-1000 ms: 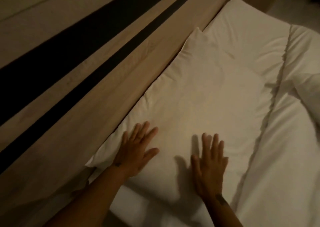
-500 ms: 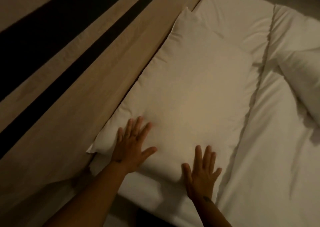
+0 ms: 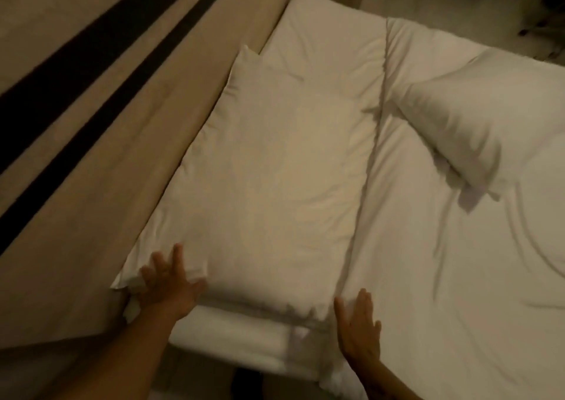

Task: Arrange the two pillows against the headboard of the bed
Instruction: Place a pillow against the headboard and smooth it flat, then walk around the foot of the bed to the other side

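One white pillow [image 3: 275,179] lies flat on the bed, its long side against the beige headboard [image 3: 128,167]. My left hand [image 3: 169,280] rests on its near left corner, fingers spread and holding nothing. My right hand [image 3: 359,326] is flat and open at the pillow's near right corner, beside the duvet's folded edge. A second white pillow [image 3: 477,133] lies tilted on the white duvet [image 3: 458,262] to the right, away from the headboard.
The headboard carries two dark stripes [image 3: 91,72]. Bare sheet [image 3: 330,38] shows beyond the first pillow along the headboard. The mattress edge [image 3: 244,341] is just below my hands. Dark floor and furniture lie at the top right.
Both hands have slid back toward me, from the pillow's top surface to its near corners. The view has shifted right, bringing the second pillow into sight.
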